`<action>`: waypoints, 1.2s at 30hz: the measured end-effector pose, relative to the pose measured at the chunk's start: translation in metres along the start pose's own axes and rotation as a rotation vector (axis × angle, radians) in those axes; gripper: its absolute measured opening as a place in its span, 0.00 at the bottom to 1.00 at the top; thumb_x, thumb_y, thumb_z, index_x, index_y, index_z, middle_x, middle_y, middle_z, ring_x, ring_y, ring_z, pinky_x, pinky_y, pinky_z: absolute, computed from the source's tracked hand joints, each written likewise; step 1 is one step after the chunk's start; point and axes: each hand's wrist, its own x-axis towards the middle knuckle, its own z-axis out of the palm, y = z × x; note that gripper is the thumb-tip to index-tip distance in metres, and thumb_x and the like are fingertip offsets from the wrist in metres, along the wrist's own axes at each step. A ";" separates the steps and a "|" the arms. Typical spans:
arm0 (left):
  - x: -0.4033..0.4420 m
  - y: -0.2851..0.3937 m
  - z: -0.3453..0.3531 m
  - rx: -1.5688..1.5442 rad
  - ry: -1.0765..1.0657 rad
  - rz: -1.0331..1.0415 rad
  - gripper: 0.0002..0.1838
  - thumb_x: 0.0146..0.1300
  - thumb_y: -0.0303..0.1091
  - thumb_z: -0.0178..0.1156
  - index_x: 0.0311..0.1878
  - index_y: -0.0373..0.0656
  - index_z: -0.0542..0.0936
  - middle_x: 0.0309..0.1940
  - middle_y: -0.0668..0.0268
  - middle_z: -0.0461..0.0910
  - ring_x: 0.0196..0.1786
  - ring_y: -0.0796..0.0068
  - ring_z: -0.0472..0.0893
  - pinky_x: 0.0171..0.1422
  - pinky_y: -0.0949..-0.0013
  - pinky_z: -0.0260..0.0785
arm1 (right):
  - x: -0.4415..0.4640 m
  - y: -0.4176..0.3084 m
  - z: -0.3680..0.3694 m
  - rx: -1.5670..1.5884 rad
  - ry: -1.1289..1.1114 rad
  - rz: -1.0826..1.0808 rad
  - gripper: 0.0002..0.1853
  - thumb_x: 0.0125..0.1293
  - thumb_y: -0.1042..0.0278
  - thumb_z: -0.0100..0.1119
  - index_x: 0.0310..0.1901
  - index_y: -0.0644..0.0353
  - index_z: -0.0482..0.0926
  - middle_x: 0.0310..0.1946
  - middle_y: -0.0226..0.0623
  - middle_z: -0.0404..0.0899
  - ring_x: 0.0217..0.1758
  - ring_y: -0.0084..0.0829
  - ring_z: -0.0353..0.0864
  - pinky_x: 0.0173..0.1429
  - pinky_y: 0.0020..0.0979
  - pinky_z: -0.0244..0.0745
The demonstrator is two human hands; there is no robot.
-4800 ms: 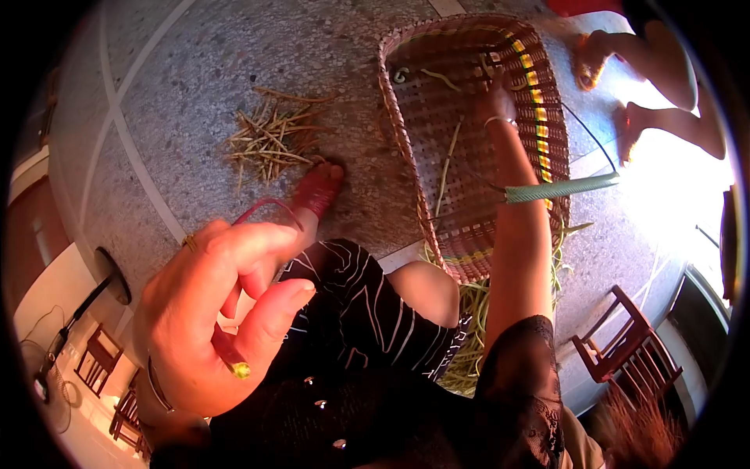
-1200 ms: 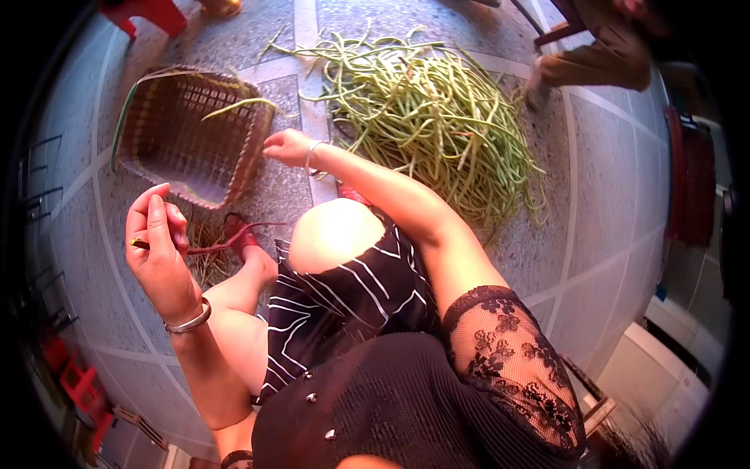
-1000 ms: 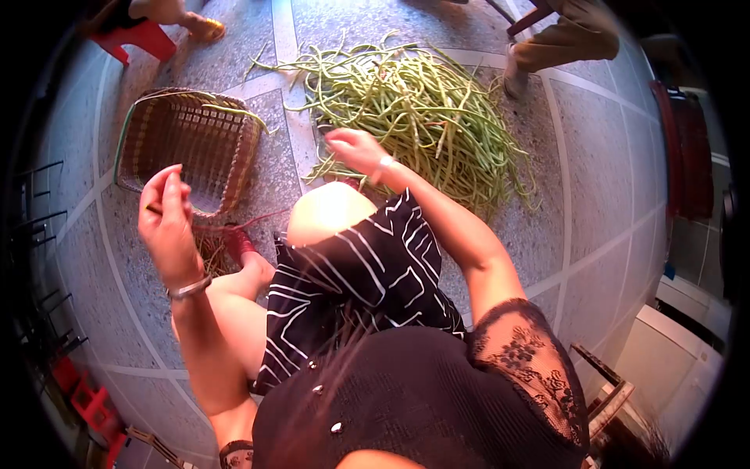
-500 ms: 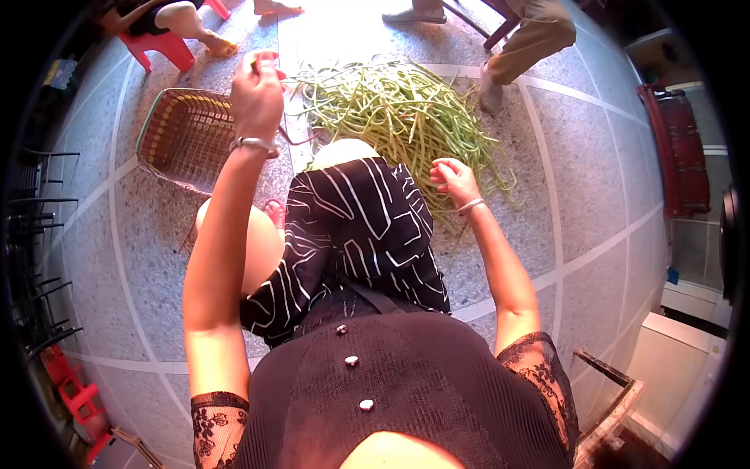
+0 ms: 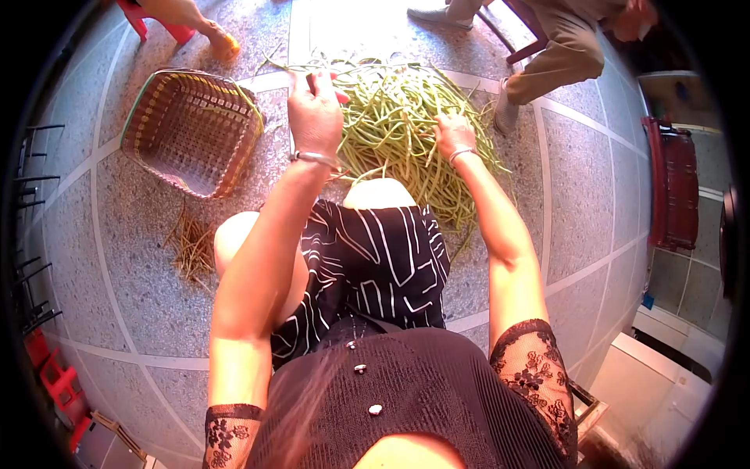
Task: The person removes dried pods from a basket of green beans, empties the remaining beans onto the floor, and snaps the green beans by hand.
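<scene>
A large heap of green long beans (image 5: 391,148) lies on the floor in front of my knees. My left hand (image 5: 316,117) is over the left edge of the heap, its fingers curled round long beans whose ends stick out past the fingertips to the left. On the heap's right side, my right hand (image 5: 455,137) has its fingers closed among the beans, gripping at the top layer. Exactly how many beans either hand holds is hidden. Left of the heap stands a woven basket (image 5: 195,133), with only its bare weave showing inside.
Brown dry stalks (image 5: 194,246) lie below the basket, near my left knee. Another person's trousered leg (image 5: 562,66) is at the upper right beside the heap. A bare foot (image 5: 225,45) shows at upper left near a red stool (image 5: 178,31). Dark red furniture (image 5: 673,184) stands right.
My left hand has moved right, away from the basket to the heap's left edge. My right hand has gone up from beside the heap onto the beans. The view has shifted slightly.
</scene>
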 end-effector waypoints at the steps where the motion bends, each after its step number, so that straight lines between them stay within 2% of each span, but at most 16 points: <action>1: 0.000 0.003 0.001 -0.007 -0.007 -0.004 0.11 0.67 0.34 0.47 0.34 0.38 0.75 0.20 0.67 0.76 0.20 0.81 0.74 0.27 0.77 0.64 | 0.005 0.003 0.012 -0.101 -0.021 -0.043 0.08 0.58 0.60 0.55 0.35 0.52 0.78 0.38 0.37 0.74 0.47 0.40 0.72 0.49 0.42 0.68; 5: 0.004 0.010 0.000 -0.121 0.014 -0.084 0.12 0.67 0.34 0.47 0.33 0.39 0.76 0.16 0.71 0.74 0.21 0.83 0.72 0.29 0.78 0.62 | 0.009 0.006 0.016 -0.154 -0.080 -0.139 0.08 0.52 0.68 0.54 0.36 0.54 0.77 0.33 0.37 0.73 0.44 0.40 0.74 0.47 0.41 0.70; 8: -0.005 0.012 -0.005 -0.152 -0.009 -0.117 0.11 0.68 0.35 0.46 0.36 0.40 0.75 0.19 0.71 0.73 0.16 0.89 0.64 0.19 0.83 0.56 | 0.003 0.005 -0.002 -0.072 -0.074 -0.088 0.08 0.54 0.68 0.53 0.36 0.56 0.75 0.36 0.40 0.73 0.44 0.43 0.74 0.46 0.42 0.71; 10: -0.008 0.007 -0.011 -0.149 -0.001 -0.109 0.11 0.68 0.35 0.47 0.36 0.40 0.76 0.19 0.71 0.74 0.16 0.89 0.64 0.20 0.84 0.56 | -0.006 0.002 -0.036 0.017 -0.081 -0.042 0.06 0.59 0.67 0.49 0.37 0.56 0.74 0.38 0.43 0.74 0.42 0.46 0.75 0.45 0.43 0.72; 14: -0.007 0.004 -0.017 -0.169 -0.067 -0.194 0.09 0.64 0.35 0.52 0.36 0.41 0.77 0.20 0.70 0.76 0.16 0.89 0.66 0.19 0.84 0.56 | -0.018 0.019 -0.082 0.303 0.216 -0.130 0.06 0.61 0.67 0.51 0.36 0.58 0.74 0.35 0.45 0.75 0.37 0.45 0.76 0.42 0.40 0.71; 15: -0.007 0.005 -0.018 -0.154 -0.121 -0.245 0.08 0.63 0.33 0.53 0.35 0.40 0.77 0.21 0.68 0.77 0.18 0.85 0.70 0.21 0.81 0.59 | -0.021 0.016 -0.099 0.386 0.212 -0.059 0.05 0.60 0.68 0.53 0.34 0.60 0.75 0.34 0.45 0.76 0.37 0.46 0.76 0.42 0.40 0.70; 17: -0.006 -0.001 -0.020 -0.152 -0.246 -0.332 0.07 0.60 0.31 0.55 0.35 0.38 0.76 0.22 0.66 0.79 0.22 0.79 0.77 0.24 0.77 0.66 | -0.027 0.010 -0.125 0.531 0.177 0.025 0.05 0.61 0.69 0.54 0.35 0.60 0.76 0.27 0.39 0.75 0.30 0.33 0.74 0.37 0.30 0.69; 18: -0.008 -0.003 -0.019 -0.148 -0.286 -0.350 0.09 0.61 0.34 0.53 0.36 0.38 0.76 0.24 0.64 0.80 0.23 0.78 0.78 0.24 0.76 0.67 | -0.031 0.002 -0.136 0.609 0.136 0.067 0.05 0.61 0.69 0.54 0.35 0.61 0.76 0.25 0.35 0.75 0.27 0.26 0.73 0.35 0.26 0.68; 20: -0.009 -0.009 -0.017 -0.118 -0.382 -0.416 0.13 0.66 0.38 0.50 0.42 0.38 0.76 0.30 0.61 0.82 0.21 0.84 0.76 0.18 0.84 0.62 | -0.038 -0.014 -0.146 0.837 0.141 0.026 0.05 0.63 0.71 0.54 0.36 0.63 0.76 0.25 0.29 0.74 0.27 0.18 0.68 0.33 0.21 0.65; 22: -0.012 -0.001 -0.018 -0.247 -0.438 -0.491 0.15 0.67 0.38 0.47 0.48 0.35 0.71 0.37 0.56 0.80 0.31 0.70 0.81 0.28 0.76 0.74 | -0.048 -0.042 -0.156 1.050 0.151 -0.017 0.05 0.64 0.75 0.52 0.37 0.66 0.76 0.26 0.22 0.72 0.28 0.12 0.66 0.31 0.16 0.62; 24: -0.012 -0.001 -0.018 -0.430 -0.397 -0.552 0.15 0.68 0.37 0.45 0.49 0.34 0.69 0.41 0.52 0.78 0.38 0.65 0.81 0.37 0.70 0.76 | -0.057 -0.063 -0.156 1.095 0.133 -0.013 0.04 0.64 0.75 0.53 0.38 0.65 0.76 0.26 0.23 0.72 0.28 0.12 0.66 0.32 0.15 0.62; 27: -0.004 0.002 -0.021 -0.648 -0.335 -0.482 0.13 0.70 0.35 0.42 0.48 0.34 0.68 0.44 0.50 0.76 0.43 0.62 0.79 0.45 0.65 0.75 | -0.064 -0.087 -0.152 1.170 0.068 -0.011 0.05 0.64 0.74 0.53 0.39 0.66 0.76 0.28 0.23 0.73 0.29 0.12 0.67 0.32 0.15 0.62; 30: -0.001 0.012 -0.025 -0.804 -0.252 -0.420 0.09 0.69 0.32 0.44 0.45 0.39 0.70 0.37 0.56 0.79 0.41 0.64 0.80 0.47 0.62 0.75 | -0.068 -0.100 -0.143 1.213 0.022 -0.028 0.06 0.65 0.74 0.53 0.40 0.66 0.76 0.28 0.24 0.74 0.29 0.12 0.68 0.32 0.15 0.63; 31: -0.002 0.016 -0.026 -0.779 -0.240 -0.407 0.08 0.68 0.31 0.44 0.43 0.40 0.71 0.33 0.59 0.79 0.38 0.66 0.81 0.46 0.63 0.75 | -0.069 -0.101 -0.142 1.271 -0.066 0.012 0.06 0.65 0.73 0.53 0.41 0.66 0.76 0.29 0.25 0.75 0.30 0.13 0.69 0.33 0.15 0.64; 34: -0.003 0.011 -0.027 -0.788 -0.214 -0.380 0.07 0.68 0.31 0.44 0.41 0.40 0.71 0.32 0.60 0.79 0.37 0.67 0.81 0.44 0.64 0.75 | -0.072 -0.111 -0.140 1.249 -0.158 0.013 0.07 0.65 0.73 0.52 0.41 0.65 0.76 0.29 0.24 0.75 0.29 0.14 0.69 0.34 0.16 0.64; 36: -0.004 0.014 -0.028 -0.740 -0.213 -0.346 0.07 0.68 0.32 0.45 0.40 0.40 0.72 0.31 0.62 0.79 0.34 0.70 0.81 0.42 0.66 0.76 | -0.064 -0.113 -0.141 1.124 -0.030 -0.128 0.07 0.65 0.72 0.53 0.41 0.64 0.77 0.31 0.27 0.75 0.31 0.16 0.70 0.35 0.18 0.66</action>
